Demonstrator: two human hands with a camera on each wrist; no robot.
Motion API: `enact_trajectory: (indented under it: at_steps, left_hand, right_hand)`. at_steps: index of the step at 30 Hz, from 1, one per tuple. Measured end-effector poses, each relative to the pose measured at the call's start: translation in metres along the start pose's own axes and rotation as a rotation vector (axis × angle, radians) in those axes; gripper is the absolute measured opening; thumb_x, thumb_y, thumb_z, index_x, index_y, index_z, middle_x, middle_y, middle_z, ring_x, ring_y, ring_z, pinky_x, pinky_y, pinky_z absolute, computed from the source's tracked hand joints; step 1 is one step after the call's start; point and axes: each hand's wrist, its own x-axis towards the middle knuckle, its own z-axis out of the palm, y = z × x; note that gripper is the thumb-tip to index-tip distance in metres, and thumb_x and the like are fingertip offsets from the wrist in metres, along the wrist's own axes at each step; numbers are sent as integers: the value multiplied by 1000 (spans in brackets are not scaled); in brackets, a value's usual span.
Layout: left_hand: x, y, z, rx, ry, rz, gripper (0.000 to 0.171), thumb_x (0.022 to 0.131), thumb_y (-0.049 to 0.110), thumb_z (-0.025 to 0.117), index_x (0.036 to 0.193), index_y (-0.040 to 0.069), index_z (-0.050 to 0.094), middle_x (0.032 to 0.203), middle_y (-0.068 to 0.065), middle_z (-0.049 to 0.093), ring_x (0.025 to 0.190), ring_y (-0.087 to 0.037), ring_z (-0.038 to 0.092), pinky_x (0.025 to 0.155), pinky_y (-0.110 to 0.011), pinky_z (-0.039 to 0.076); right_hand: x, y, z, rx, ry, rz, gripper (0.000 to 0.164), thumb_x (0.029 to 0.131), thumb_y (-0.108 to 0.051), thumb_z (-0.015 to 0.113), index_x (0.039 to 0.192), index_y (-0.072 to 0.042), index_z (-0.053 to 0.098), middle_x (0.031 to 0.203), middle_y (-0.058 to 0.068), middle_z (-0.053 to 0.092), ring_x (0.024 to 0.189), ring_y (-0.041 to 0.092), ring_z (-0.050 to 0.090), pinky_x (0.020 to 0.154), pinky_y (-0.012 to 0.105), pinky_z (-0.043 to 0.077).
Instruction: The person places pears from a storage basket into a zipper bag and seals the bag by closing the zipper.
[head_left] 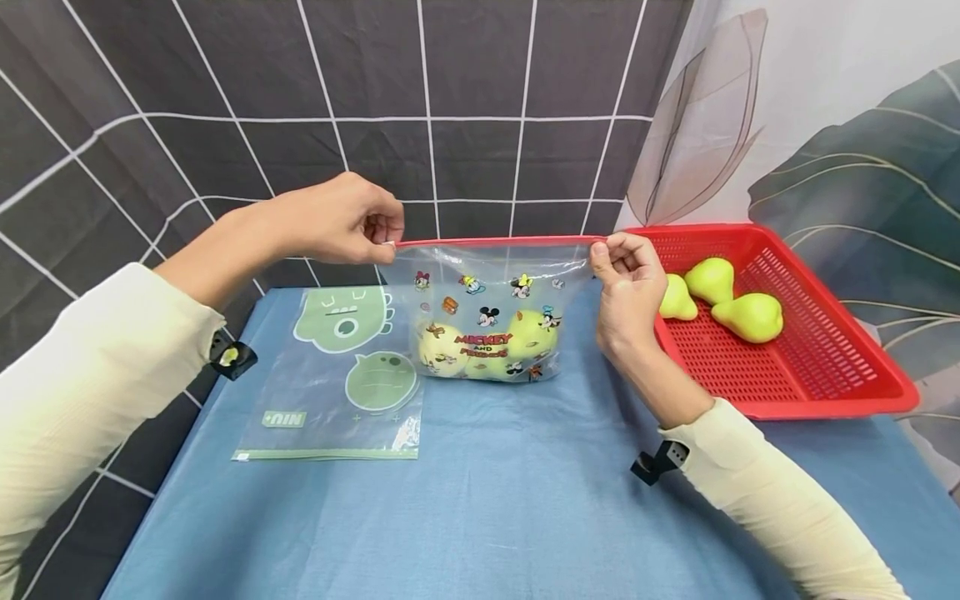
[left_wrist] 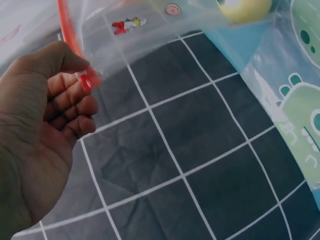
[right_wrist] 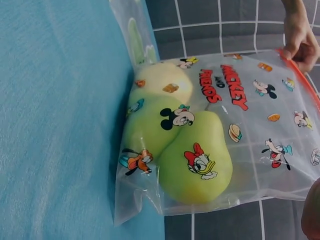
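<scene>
A clear zip bag printed with cartoon characters stands upright, its red zip edge stretched level between both hands. Several pale green and yellow fruits sit in the bottom of it, the front one pear-shaped. At the left end of the zip, my left hand pinches the corner with the slider between thumb and fingers. My right hand pinches the other top corner; only a fingertip of it shows at the edge of the right wrist view.
Left of the bag lies a flat zip bag with green cartoon prints, partly overlapped by it. A red plastic basket at the right holds three yellow-green pears. Blue cloth covers the table, and a dark gridded curtain hangs behind.
</scene>
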Motion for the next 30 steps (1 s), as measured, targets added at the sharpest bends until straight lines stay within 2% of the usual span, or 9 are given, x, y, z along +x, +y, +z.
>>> enact_trajectory:
  at_steps: [6,14,21,30]
  left_hand:
    - [-7,-2,-4,-17,1,-34,11,90,6,73,86,16,73,73,0,61,69,-13,55,62,-25,45]
    - [-8,3,-8,-57,-27,-46,9,90,10,76,90,18,75,76,0,63,72,-14,57,61,-24,46]
    - [-7,3,-6,-65,-33,-52,1,91,13,76,92,13,76,77,0,63,73,-15,57,63,-25,46]
    - [-6,3,-4,-66,-24,-49,7,88,9,77,89,16,75,75,0,63,72,-14,57,63,-25,47]
  right_hand:
    - [2,-5,0,32,9,-1,30,98,16,73,92,-14,73,82,-2,68,75,10,64,73,16,59]
    - [2,-10,-2,83,21,-10,26,97,17,72,91,-9,73,81,1,68,73,11,64,69,17,57]
    - [1,-10,-4,52,8,-13,31,98,18,71,92,-13,73,81,-1,69,73,10,65,72,16,58]
    - [0,-8,-4,28,31,-6,31,100,15,71,92,-15,73,81,-2,68,75,10,64,73,16,58]
